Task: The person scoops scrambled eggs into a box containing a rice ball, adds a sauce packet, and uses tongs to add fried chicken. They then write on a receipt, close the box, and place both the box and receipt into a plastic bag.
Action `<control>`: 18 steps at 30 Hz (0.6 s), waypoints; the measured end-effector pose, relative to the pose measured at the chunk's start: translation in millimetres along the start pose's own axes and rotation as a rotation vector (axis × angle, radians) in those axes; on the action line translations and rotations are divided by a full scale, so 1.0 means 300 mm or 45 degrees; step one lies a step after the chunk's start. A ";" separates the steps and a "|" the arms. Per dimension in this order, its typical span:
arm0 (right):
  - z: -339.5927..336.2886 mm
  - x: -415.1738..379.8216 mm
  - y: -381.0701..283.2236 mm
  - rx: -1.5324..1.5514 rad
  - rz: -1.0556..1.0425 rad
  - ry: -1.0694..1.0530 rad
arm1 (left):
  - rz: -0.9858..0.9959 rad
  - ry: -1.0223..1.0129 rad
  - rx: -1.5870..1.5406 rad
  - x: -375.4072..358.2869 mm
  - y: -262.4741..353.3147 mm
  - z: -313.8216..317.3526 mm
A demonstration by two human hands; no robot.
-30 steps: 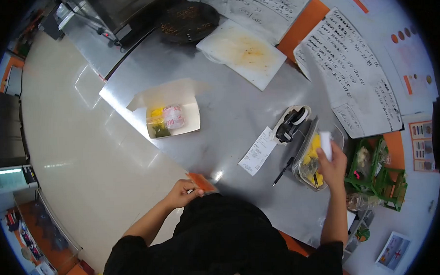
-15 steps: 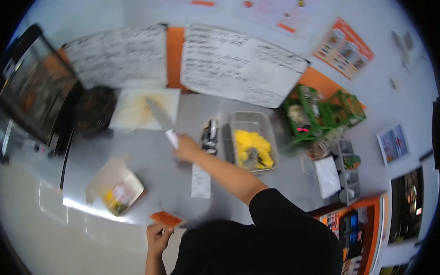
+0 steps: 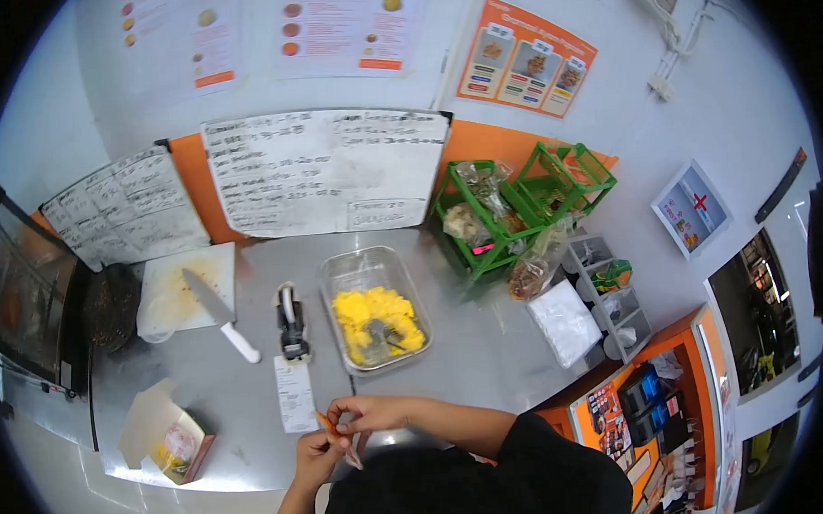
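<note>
Lower centre of frame: my left hand [image 3: 315, 448] and right hand [image 3: 367, 413] together, both pinching one orange sachet [image 3: 328, 425]. Above them: receipt [image 3: 295, 393], clear tub [image 3: 374, 308] of yellow food.

Orange packet [image 3: 324, 422], yellow food [image 3: 377, 314], green baskets [image 3: 518, 203].

A small orange packet [image 3: 327, 425] is pinched between both hands at the near edge of the steel table [image 3: 487, 345], just below the white receipt. Only a thin orange sliver shows between the fingertips, tilted on edge. A narrow pale strip hangs down from it toward the dark shirt. Its print and contents are too small to tell.
</note>
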State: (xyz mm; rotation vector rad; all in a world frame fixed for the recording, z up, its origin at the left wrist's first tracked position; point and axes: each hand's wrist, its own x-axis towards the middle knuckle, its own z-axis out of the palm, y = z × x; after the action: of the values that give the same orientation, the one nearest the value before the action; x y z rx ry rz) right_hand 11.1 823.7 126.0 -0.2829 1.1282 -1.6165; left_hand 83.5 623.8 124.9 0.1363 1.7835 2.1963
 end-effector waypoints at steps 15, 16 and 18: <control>-0.623 -1.112 -0.119 -0.286 -1.166 1.854 | 0.108 0.258 -0.050 0.234 -0.050 0.541; -0.684 -1.223 -0.251 -0.735 -1.317 2.079 | 0.123 0.300 -0.012 0.220 -0.035 0.533; -0.853 -1.381 -0.468 -0.824 -1.642 2.231 | 0.112 0.362 0.004 0.190 -0.024 0.522</control>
State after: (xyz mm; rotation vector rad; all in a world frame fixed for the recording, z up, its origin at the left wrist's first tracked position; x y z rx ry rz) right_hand -93.3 1304.0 249.2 0.1943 3.3053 -2.5076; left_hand 72.2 788.8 145.9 -0.1047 1.9603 2.3740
